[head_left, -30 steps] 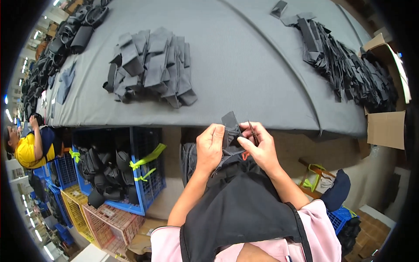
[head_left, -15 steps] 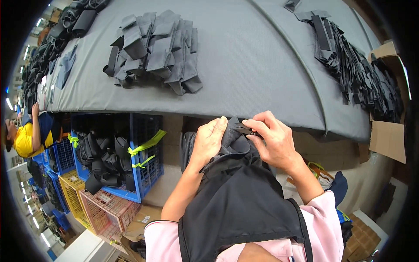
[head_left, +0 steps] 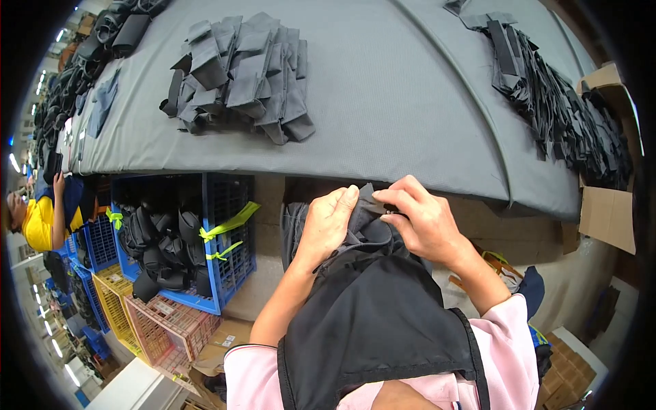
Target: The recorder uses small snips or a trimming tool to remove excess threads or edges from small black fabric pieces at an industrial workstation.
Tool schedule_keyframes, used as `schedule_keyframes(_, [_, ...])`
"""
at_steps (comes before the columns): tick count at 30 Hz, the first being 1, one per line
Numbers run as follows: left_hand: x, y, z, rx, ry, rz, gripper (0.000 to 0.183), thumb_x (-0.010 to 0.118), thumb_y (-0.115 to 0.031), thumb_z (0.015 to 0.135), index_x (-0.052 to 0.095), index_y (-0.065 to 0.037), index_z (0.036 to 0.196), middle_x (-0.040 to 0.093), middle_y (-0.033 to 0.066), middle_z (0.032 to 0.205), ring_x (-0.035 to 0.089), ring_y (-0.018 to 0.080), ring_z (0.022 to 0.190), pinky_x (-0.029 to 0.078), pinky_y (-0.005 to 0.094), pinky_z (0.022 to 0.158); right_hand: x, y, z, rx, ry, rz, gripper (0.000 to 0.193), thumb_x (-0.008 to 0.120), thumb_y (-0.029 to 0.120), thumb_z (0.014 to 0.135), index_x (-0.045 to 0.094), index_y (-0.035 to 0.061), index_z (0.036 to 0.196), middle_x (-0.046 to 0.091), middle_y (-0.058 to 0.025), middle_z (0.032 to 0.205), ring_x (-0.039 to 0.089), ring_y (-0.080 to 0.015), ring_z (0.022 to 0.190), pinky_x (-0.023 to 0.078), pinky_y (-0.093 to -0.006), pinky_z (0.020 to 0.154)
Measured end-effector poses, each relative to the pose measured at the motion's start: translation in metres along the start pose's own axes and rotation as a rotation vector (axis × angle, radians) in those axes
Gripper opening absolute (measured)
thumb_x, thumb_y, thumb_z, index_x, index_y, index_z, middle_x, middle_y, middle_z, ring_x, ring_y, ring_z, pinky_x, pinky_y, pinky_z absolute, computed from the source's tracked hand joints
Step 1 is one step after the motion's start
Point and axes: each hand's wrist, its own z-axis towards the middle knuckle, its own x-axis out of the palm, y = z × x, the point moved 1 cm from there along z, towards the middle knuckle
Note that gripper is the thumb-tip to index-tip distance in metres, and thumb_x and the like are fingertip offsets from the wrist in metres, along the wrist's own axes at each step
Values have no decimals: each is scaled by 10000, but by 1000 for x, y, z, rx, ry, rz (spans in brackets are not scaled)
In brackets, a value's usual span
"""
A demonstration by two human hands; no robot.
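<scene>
Change: since a second ago both hands have dropped from the bench edge toward the lap, bunching the piece tighter.
Left hand (head_left: 329, 225): grip closed on the small dark grey fabric piece (head_left: 365, 229), fingers wrapped over its left fold.
Right hand (head_left: 420, 220): grip pinched narrow on its top edge.
Where: just below the grey padded bench (head_left: 383, 89), at 6 o'clock, over the black apron (head_left: 372, 321).
Handling: seemingly light, soft, floppy; best taken at the seamed edges.
Nearby: stack of folded grey pieces (head_left: 239, 72) at 11 o'clock; blue plastic crate (head_left: 225, 239) at 8 o'clock.
</scene>
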Motion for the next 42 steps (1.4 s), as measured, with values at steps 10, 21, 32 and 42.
schedule_keyframes(10, [-8, 14, 4, 0, 3, -42, 367, 509, -311, 971, 541, 0, 779, 482, -47, 669, 395, 39, 622, 357, 217, 555, 13, -20, -15, 480, -227, 1503, 278, 620, 76, 853, 537, -2, 1107, 545, -40, 903, 436, -56, 546, 326, -181, 459])
schedule_keyframes(21, [3, -4, -4, -28, -21, -33, 436, 480, -316, 980, 435, -14, 669, 383, -55, 600, 322, 50, 586, 318, 256, 507, -3, -3, -7, -74, -60, -30, 361, 711, -25, 648, 643, 56, 994, 602, -70, 794, 588, -209, 644, 477, -304, 560])
schedule_keyframes(32, [5, -11, -6, 21, -59, 196, 456, 480, -338, 969, 430, 21, 693, 353, 25, 575, 319, 96, 582, 333, 306, 518, 6, 0, -13, -189, -138, -193, 360, 724, 29, 638, 633, 72, 984, 583, -42, 786, 569, -196, 584, 444, -301, 514])
schedule_keyframes(42, [5, -6, -5, -24, -10, 208, 440, 478, -331, 972, 457, 19, 706, 373, 26, 574, 332, 95, 582, 347, 304, 526, 9, -3, -23, 40, -258, 123, 322, 716, -14, 668, 632, 55, 971, 599, -57, 815, 593, -213, 592, 471, -304, 502])
